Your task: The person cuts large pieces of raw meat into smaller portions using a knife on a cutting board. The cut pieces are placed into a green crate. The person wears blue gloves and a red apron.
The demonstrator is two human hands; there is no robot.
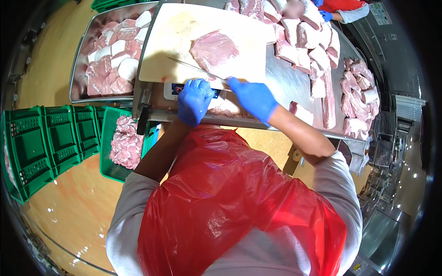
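My right hand (pixel 255 99), in a blue glove, is closed around the handle of a knife. The long thin knife blade (pixel 195 68) points to the far left over the near edge of a white cutting board (pixel 165 32). A boneless slab of pale pink meat (pixel 214 49) lies on the board, just beyond the blade. My left hand (pixel 195 102), also gloved in blue, is a fist at the board's near edge. Its fingers hide whatever may be inside. Small meat scraps (pixel 225 109) lie below the board, between my hands.
A metal tub (pixel 77 80) of meat cuts stands left of the board. Green crates (pixel 60 138) line the lower left, one green crate (pixel 107 168) holding trimmings. Meat pieces (pixel 308 34) and strips (pixel 361 94) cover the steel table's right. Another person's gloved hand (pixel 326 16) is at the far right.
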